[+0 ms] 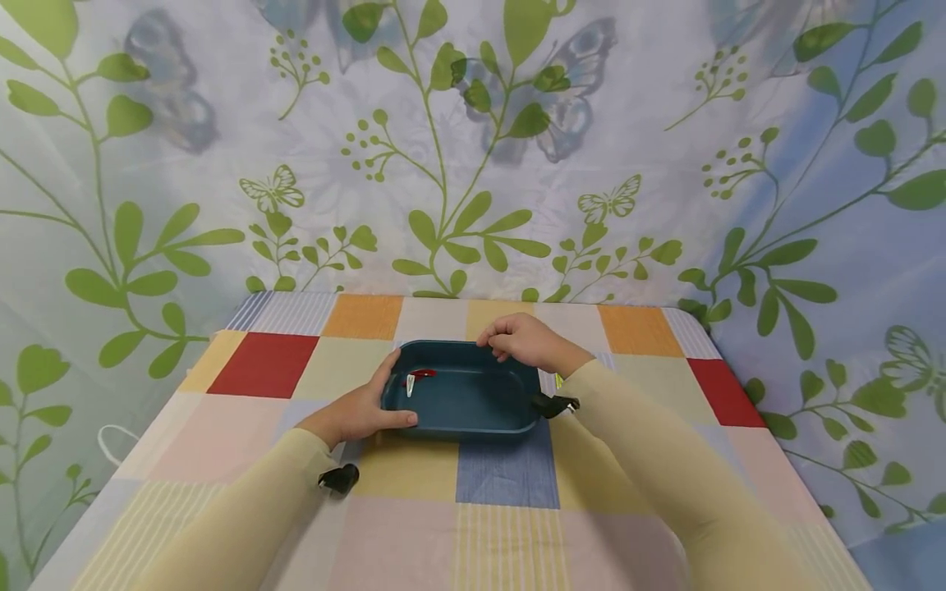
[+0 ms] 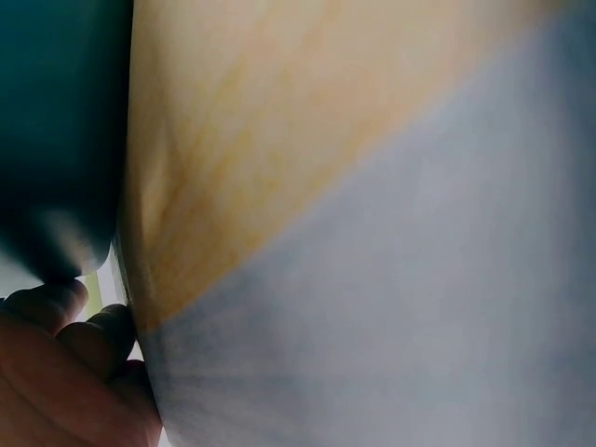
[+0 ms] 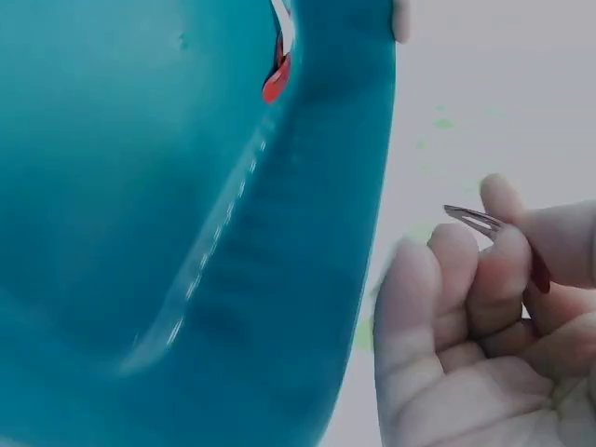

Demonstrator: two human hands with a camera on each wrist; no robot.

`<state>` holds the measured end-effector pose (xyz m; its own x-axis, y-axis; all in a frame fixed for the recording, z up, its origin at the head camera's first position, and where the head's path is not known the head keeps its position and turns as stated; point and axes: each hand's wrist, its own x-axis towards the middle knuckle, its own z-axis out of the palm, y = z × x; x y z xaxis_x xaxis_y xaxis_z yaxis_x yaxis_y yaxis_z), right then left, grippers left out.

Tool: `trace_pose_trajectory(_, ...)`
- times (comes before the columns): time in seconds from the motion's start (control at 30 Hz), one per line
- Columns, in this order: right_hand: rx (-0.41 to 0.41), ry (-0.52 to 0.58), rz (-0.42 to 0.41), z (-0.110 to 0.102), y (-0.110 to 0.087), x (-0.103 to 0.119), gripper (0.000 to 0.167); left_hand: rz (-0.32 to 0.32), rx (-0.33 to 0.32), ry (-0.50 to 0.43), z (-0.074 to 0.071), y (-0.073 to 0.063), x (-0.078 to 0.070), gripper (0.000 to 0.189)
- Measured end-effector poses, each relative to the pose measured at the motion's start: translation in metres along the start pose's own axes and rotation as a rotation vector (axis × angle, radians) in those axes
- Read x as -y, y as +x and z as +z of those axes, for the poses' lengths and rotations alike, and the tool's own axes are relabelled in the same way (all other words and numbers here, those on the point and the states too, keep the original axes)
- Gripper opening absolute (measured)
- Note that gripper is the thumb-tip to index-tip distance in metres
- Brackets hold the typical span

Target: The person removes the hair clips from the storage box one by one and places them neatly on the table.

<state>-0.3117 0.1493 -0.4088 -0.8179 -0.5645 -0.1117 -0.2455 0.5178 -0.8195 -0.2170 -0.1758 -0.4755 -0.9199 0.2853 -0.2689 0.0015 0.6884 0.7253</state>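
A dark teal tray (image 1: 473, 402) sits on the patchwork cloth. My left hand (image 1: 362, 406) grips its left end, with the thumb at the near rim and the fingers along the left side. In the left wrist view, curled fingers (image 2: 70, 321) show beside the tray wall (image 2: 60, 121). Over the far right rim, my right hand (image 1: 525, 341) pinches a small hair clip (image 3: 475, 220), silvery with a red end, between thumb and fingers. Inside the tray, at its left, lie a white hair clip (image 1: 410, 385) and a red hair clip (image 1: 424, 373).
The patchwork tablecloth (image 1: 399, 533) covers the table. Behind it hangs a leaf-patterned curtain (image 1: 473, 164). Something yellow-green (image 1: 558, 380) shows beside the tray's right end, mostly hidden by my right wrist. A white cord (image 1: 111, 443) loops at the table's left edge.
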Motion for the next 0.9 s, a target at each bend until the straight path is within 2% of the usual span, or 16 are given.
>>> trace_pose_trajectory(0.23,-0.083,0.018,0.021,-0.031,-0.036,-0.018,0.034,0.002,-0.001,0.006,0.001,0.000,0.002,0.123)
trace_pose_trajectory(0.37,-0.119,-0.026,0.028,-0.050,-0.054,-0.029,0.036,0.003,-0.003,0.009,0.000,0.000,0.004,0.124)
trace_pose_trajectory(0.57,-0.164,-0.024,0.060,-0.075,-0.080,-0.056,0.042,0.004,-0.009,0.008,0.001,-0.001,0.002,0.124)
trace_pose_trajectory(0.9,-0.271,-0.050,0.160,-0.098,-0.120,-0.108,0.043,0.047,0.008,0.023,-0.001,-0.001,-0.001,0.124)
